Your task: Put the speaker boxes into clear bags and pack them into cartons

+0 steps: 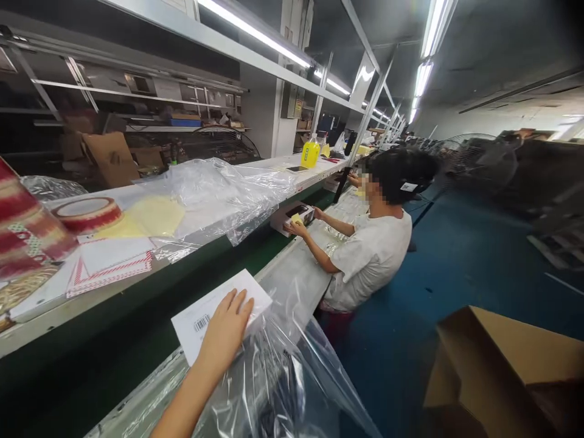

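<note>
My left hand (224, 333) lies palm down on a flat white box (214, 307) with a barcode label, fingers stretched out over its top. The box rests at the edge of the green conveyor belt (114, 340), partly on crumpled clear plastic sheeting (283, 377). My forearm comes in from the bottom of the view. My right hand is out of sight.
A co-worker (374, 243) sits further along the line, handling a small yellow item at an open box (294, 216). The shelf above the belt carries a tape roll (86, 213), yellow sheets, red-striped envelopes (109, 267) and plastic film. An open cardboard carton (511, 365) stands on the blue floor at right.
</note>
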### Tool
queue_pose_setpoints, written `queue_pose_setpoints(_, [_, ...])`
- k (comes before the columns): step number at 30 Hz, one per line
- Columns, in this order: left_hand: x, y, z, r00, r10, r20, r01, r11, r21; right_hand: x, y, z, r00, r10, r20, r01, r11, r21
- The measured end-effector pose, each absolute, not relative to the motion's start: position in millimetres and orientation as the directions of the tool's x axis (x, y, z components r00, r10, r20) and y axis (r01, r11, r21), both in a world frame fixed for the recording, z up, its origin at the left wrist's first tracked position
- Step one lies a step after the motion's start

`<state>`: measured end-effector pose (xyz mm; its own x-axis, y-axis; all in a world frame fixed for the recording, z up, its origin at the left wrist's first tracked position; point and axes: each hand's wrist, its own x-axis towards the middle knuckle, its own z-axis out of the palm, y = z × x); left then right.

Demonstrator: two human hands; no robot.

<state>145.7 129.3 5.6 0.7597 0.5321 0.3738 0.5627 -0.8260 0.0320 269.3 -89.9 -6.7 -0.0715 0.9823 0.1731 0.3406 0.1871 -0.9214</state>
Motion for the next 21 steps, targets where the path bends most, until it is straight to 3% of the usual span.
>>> queue_pose_setpoints(3, [142.6,135.9,3.7,0.769,0.5,0.398,0.518,-0.852,0.071,316.3,-66.0,-20.1,0.297,0.924,0.24,0.412,0.103,-0.905])
queue_pose_setpoints(6, [143.9,139.3,4.4,0.767,0.479,0.427,0.506,-0.86,0.055,367.5,-34.1,-32.3,0.723,0.606,0.332,0.493,-0.116,-0.862])
queue_pose_setpoints(8, [144.8,140.7,6.1,0.761,0.483,0.433,0.511,-0.858,0.058,386.0,-27.4,-43.0,0.838,0.505,0.209,0.371,-0.244,-0.896])
queue_pose_setpoints(9, [145.4,141.7,7.6,0.757,0.493,0.429,0.514,-0.855,0.076,389.2,-30.9,-49.3,0.825,0.562,0.058,0.241,-0.258,-0.936])
queue_pose_setpoints(11, [147.1,144.2,12.2,0.746,0.517,0.42,0.514,-0.848,0.132,386.0,-49.8,-62.0,0.603,0.75,-0.273,-0.082,-0.282,-0.956])
queue_pose_setpoints(13, [148.2,145.4,18.6,0.727,0.538,0.427,0.505,-0.84,0.199,378.0,-76.5,-69.7,0.355,0.852,-0.386,-0.285,-0.295,-0.912])
queue_pose_setpoints(14, [147.5,144.1,22.3,0.717,0.54,0.44,0.488,-0.84,0.236,375.1,-89.5,-69.6,0.338,0.868,-0.364,-0.313,-0.261,-0.913])
queue_pose_setpoints(16, [141.5,136.2,29.6,0.695,0.54,0.475,0.418,-0.84,0.345,374.5,-110.2,-57.8,0.502,0.833,-0.232,-0.221,-0.136,-0.966])
queue_pose_setpoints(18, [127.7,121.6,34.9,0.691,0.56,0.457,0.27,-0.787,0.555,379.2,-123.1,-29.6,0.707,0.707,-0.031,0.008,-0.052,-0.999])
queue_pose_setpoints(21, [100.3,98.8,35.4,0.778,0.554,0.295,0.018,-0.49,0.871,379.3,-131.2,33.5,0.749,0.621,0.231,0.352,-0.079,-0.933])
